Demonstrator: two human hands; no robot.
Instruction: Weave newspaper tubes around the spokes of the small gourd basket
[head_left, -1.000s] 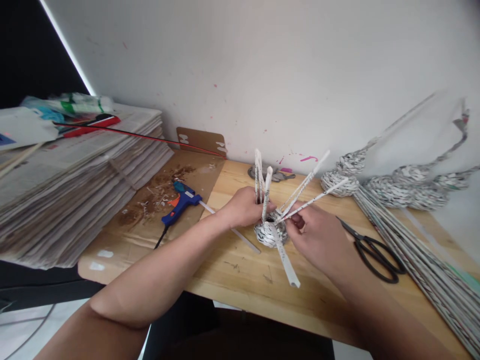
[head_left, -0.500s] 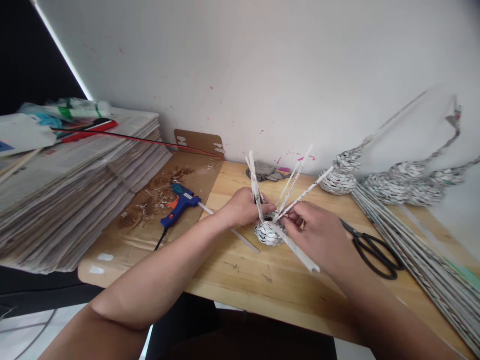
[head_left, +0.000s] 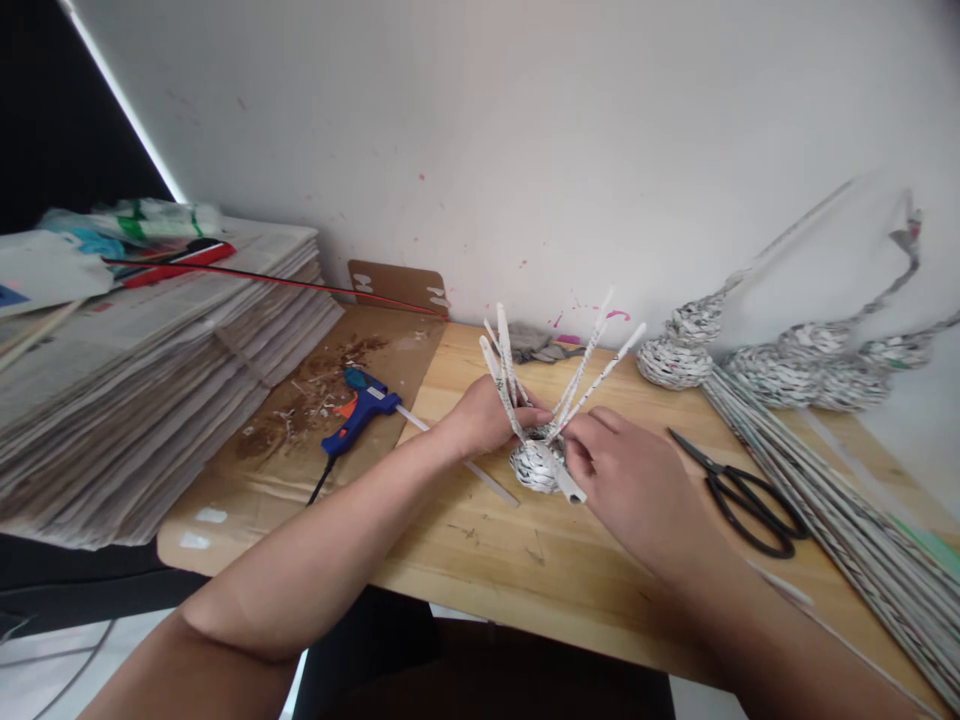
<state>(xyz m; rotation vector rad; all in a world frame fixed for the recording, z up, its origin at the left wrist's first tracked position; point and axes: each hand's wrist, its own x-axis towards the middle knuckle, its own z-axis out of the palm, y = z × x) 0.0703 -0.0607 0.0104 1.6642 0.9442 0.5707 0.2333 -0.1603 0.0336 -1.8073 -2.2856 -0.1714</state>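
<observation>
A small round basket (head_left: pixel 534 468) woven from rolled newspaper tubes sits on the wooden table between my hands. Several paper stakes (head_left: pixel 504 345) rise from its rim, some leaning left and others right. One flattened tube end (head_left: pixel 571 490) points out toward me at the front. My left hand (head_left: pixel 491 415) is closed on the far left side of the basket, thumb at its rim by the stakes. On the right side, my right hand (head_left: pixel 619 470) has its fingers pinched at the rim around a paper tube, mostly hidden by those fingers.
Black scissors (head_left: pixel 754 495) and a bundle of paper tubes (head_left: pixel 832 510) lie to the right. Finished woven gourd shapes (head_left: pixel 675 362) stand along the wall. At left are a blue glue gun (head_left: pixel 361 412) on cardboard and a tall newspaper stack (head_left: pixel 225 360).
My right hand has turned and shifted slightly at the rim. The front tube now sticks out less, and a stake leans on the left. A pale strip now shows by my right forearm.
</observation>
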